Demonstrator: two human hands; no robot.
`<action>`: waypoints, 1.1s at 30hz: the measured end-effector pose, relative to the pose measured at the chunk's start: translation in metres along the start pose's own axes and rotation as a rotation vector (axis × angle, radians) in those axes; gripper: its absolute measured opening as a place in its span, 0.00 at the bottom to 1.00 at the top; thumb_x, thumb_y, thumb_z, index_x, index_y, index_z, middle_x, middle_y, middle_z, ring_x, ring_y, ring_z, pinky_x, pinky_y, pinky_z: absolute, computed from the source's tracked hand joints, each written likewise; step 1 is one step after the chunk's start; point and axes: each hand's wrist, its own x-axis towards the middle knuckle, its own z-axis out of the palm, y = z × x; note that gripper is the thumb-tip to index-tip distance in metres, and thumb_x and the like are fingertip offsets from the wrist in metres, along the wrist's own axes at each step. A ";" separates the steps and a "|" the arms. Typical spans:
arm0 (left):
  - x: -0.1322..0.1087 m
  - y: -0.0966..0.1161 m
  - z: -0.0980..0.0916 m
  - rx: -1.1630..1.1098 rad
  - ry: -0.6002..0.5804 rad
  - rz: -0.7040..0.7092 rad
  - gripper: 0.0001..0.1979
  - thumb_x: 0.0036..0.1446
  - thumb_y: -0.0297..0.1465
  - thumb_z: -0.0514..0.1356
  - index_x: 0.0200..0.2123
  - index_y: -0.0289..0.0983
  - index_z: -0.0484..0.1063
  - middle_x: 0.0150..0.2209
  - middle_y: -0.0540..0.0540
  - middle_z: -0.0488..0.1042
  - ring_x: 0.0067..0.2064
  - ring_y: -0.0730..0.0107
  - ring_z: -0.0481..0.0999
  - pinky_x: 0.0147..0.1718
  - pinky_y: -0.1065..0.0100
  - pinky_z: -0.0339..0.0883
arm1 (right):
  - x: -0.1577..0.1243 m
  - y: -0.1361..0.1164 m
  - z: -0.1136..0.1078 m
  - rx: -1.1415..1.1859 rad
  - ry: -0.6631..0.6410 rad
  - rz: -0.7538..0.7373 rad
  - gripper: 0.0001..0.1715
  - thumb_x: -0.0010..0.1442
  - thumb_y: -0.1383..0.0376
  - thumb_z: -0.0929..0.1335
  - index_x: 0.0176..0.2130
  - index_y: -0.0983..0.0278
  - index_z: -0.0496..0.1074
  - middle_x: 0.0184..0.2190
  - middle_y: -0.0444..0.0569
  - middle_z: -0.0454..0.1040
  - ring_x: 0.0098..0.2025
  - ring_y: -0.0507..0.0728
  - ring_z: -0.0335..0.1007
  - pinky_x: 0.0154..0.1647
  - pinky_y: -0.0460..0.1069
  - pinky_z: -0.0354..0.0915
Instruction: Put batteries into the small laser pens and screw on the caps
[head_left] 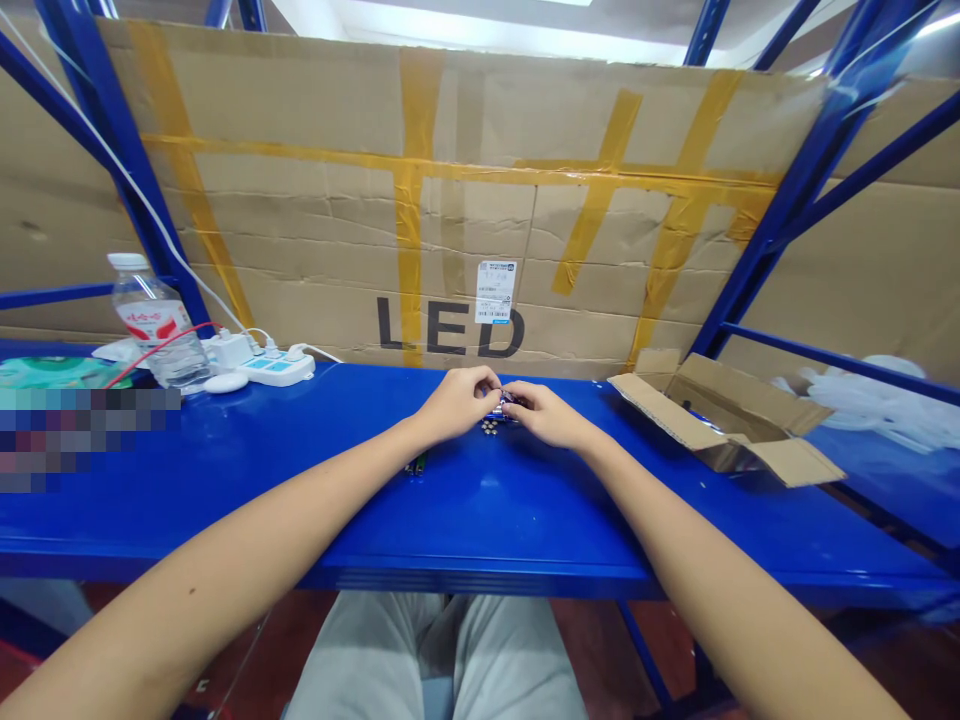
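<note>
Both my hands meet over the middle of the blue table, fingers closed around a small blue and silver object. My left hand grips it from the left with bent fingers and thumb. From the other side, my right hand pinches it. Fingers cover much of the object, so its kind is hidden. Just below it lie several tiny silver pieces in a cluster. Small dark and green cylindrical pieces rest beside my left forearm, partly covered by it.
An open cardboard box with something shiny inside stands on the table at right. At left are a water bottle, a white power strip with cables, and a green packet. A taped cardboard sheet rises behind.
</note>
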 end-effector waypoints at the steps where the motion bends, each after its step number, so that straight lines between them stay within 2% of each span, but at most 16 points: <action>1: 0.000 0.000 0.000 -0.007 0.004 -0.005 0.07 0.53 0.29 0.57 0.34 0.35 0.74 0.30 0.49 0.76 0.31 0.71 0.72 0.31 0.70 0.63 | 0.000 0.000 0.000 -0.025 0.012 -0.004 0.11 0.60 0.62 0.64 0.39 0.65 0.72 0.39 0.51 0.75 0.43 0.59 0.68 0.46 0.52 0.63; 6: 0.002 -0.004 -0.001 -0.040 -0.013 -0.025 0.07 0.52 0.29 0.57 0.32 0.35 0.74 0.29 0.49 0.76 0.30 0.72 0.71 0.30 0.71 0.63 | 0.000 0.005 0.004 0.007 0.130 -0.025 0.12 0.57 0.65 0.66 0.44 0.63 0.68 0.41 0.51 0.72 0.42 0.57 0.68 0.44 0.52 0.64; 10: 0.003 -0.007 -0.004 -0.076 -0.060 -0.028 0.06 0.52 0.29 0.57 0.32 0.34 0.74 0.27 0.50 0.74 0.29 0.73 0.69 0.29 0.71 0.61 | -0.001 0.008 0.005 0.049 0.206 -0.014 0.10 0.55 0.63 0.68 0.37 0.63 0.64 0.35 0.46 0.70 0.35 0.54 0.66 0.37 0.49 0.64; 14: 0.002 -0.007 -0.007 -0.123 -0.102 -0.021 0.06 0.53 0.29 0.57 0.32 0.34 0.74 0.26 0.51 0.73 0.28 0.74 0.68 0.28 0.71 0.60 | -0.001 0.003 0.004 0.042 0.195 0.006 0.08 0.57 0.61 0.67 0.35 0.64 0.68 0.32 0.48 0.72 0.34 0.55 0.67 0.37 0.49 0.63; 18: 0.001 -0.007 -0.007 -0.134 -0.099 -0.017 0.06 0.53 0.29 0.57 0.32 0.34 0.73 0.26 0.51 0.72 0.28 0.74 0.68 0.30 0.71 0.60 | -0.001 -0.002 0.003 -0.025 0.170 0.020 0.12 0.60 0.60 0.64 0.34 0.65 0.72 0.31 0.49 0.74 0.34 0.56 0.67 0.38 0.51 0.63; 21: 0.001 -0.006 -0.005 -0.157 -0.103 -0.029 0.06 0.53 0.29 0.57 0.31 0.34 0.73 0.26 0.50 0.72 0.28 0.74 0.68 0.30 0.71 0.60 | 0.000 -0.001 0.006 0.021 0.183 0.014 0.10 0.57 0.59 0.68 0.34 0.64 0.70 0.32 0.48 0.73 0.35 0.56 0.68 0.38 0.51 0.64; 25: 0.001 -0.005 -0.004 -0.233 -0.106 -0.063 0.05 0.52 0.29 0.57 0.30 0.34 0.72 0.26 0.51 0.72 0.28 0.74 0.68 0.29 0.71 0.61 | 0.000 0.000 0.010 0.122 0.237 -0.006 0.15 0.50 0.61 0.72 0.32 0.62 0.63 0.31 0.44 0.70 0.33 0.54 0.67 0.35 0.50 0.65; 29: 0.002 -0.004 -0.006 -0.284 -0.128 -0.088 0.04 0.52 0.29 0.58 0.30 0.34 0.71 0.24 0.52 0.70 0.26 0.74 0.68 0.27 0.71 0.61 | -0.001 -0.002 0.008 0.112 0.251 -0.016 0.12 0.53 0.60 0.70 0.31 0.63 0.64 0.29 0.45 0.71 0.32 0.55 0.68 0.35 0.50 0.65; 33: 0.002 -0.003 -0.008 -0.197 -0.118 -0.034 0.05 0.53 0.29 0.58 0.31 0.34 0.72 0.25 0.51 0.71 0.27 0.74 0.67 0.28 0.71 0.60 | -0.001 -0.004 0.004 -0.045 0.223 -0.050 0.11 0.60 0.60 0.66 0.30 0.64 0.68 0.28 0.47 0.72 0.32 0.55 0.66 0.36 0.50 0.62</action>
